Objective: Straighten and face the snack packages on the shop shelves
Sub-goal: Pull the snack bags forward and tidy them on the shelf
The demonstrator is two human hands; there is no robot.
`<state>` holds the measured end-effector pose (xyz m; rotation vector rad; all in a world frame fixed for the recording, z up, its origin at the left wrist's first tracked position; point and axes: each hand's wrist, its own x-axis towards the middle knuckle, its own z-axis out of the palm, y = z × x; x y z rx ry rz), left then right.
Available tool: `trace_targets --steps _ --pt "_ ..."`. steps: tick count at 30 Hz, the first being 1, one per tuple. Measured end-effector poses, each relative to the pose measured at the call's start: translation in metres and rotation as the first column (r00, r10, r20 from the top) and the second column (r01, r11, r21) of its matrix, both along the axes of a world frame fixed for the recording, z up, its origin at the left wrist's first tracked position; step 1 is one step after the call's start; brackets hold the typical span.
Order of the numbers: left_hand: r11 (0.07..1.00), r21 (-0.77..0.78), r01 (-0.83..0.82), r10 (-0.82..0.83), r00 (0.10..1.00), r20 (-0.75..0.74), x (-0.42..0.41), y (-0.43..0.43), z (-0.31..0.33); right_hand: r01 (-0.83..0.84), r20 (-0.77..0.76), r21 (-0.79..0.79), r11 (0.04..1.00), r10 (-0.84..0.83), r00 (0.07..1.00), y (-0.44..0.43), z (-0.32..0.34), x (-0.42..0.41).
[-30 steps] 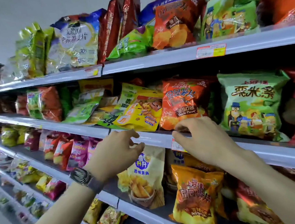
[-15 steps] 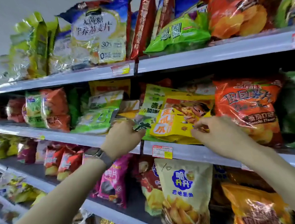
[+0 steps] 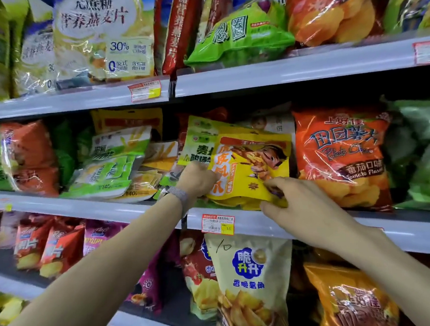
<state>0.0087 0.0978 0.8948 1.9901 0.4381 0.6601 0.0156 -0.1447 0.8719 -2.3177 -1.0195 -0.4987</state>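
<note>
since earlier the right hand [image 3: 294, 204] has dropped to pinch the yellow packet [image 3: 254, 164] by its lower right corner; left hand [image 3: 197, 180] grips its left edge. it tilts on the middle shelf [image 3: 88, 207], orange bag [image 3: 343, 151] just right.

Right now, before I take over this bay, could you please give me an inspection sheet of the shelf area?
Surface: middle shelf, grey front edge carrying a price tag.
Job's things: yellow packet, tilted, front facing out; orange tomato crisps bag upright to its right.
Clutter: green flat packets slumped on one another further left.
Grippers: left hand grips the yellow packet's left edge; right hand pinches its lower right corner.
Cables: nothing seen.
Surroundings: top shelf and lower shelf, both stocked with snack bags.
</note>
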Motion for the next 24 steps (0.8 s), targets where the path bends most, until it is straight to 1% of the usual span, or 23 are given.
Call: trace_targets --steps 5,7,9,11,13,16,18,21,23,24 --pt "0.993 -0.105 -0.057 0.076 0.978 0.195 -0.010 0.010 -0.010 -0.116 -0.028 0.120 0.986 0.120 0.992 0.003 0.003 0.010" --pt "0.992 -0.095 -0.079 0.101 0.961 0.257 -0.016 0.017 -0.016 -0.132 0.001 0.177 0.975 0.134 0.991 0.008 0.003 0.015" --pt "0.994 -0.034 -0.107 0.113 0.935 0.336 -0.027 0.018 -0.020 -0.115 0.004 0.253 0.961 0.118 0.993 0.013 0.003 0.018" --pt "0.993 0.007 -0.116 0.102 0.899 0.427 -0.036 0.019 -0.025 -0.104 -0.053 0.315 0.943 0.127 0.990 0.019 0.003 0.018" --pt "0.992 0.019 -0.122 0.097 0.867 0.490 -0.041 0.021 -0.028 -0.107 -0.164 0.341 0.934 0.171 0.972 0.028 0.004 0.021" --pt "0.993 -0.035 -0.114 0.114 0.823 0.557 -0.045 0.025 -0.028 -0.148 -0.310 0.337 0.930 0.258 0.915 0.043 0.008 0.025" --pt "0.995 -0.047 -0.083 0.095 0.810 0.578 -0.045 0.029 -0.029 -0.144 -0.407 0.374 0.916 0.302 0.862 0.055 0.014 0.029" --pt "0.998 -0.026 -0.049 0.055 0.796 0.602 -0.048 0.035 -0.032 -0.111 -0.485 0.521 0.846 0.401 0.777 0.072 0.024 0.031" --pt "0.999 -0.033 -0.043 0.055 0.792 0.608 -0.050 0.047 -0.033 -0.032 -0.514 0.618 0.785 0.435 0.739 0.084 0.026 0.040" --pt "0.998 -0.050 -0.034 0.057 0.790 0.611 -0.051 0.055 -0.033 -0.013 -0.537 0.663 0.749 0.487 0.689 0.090 0.027 0.045"
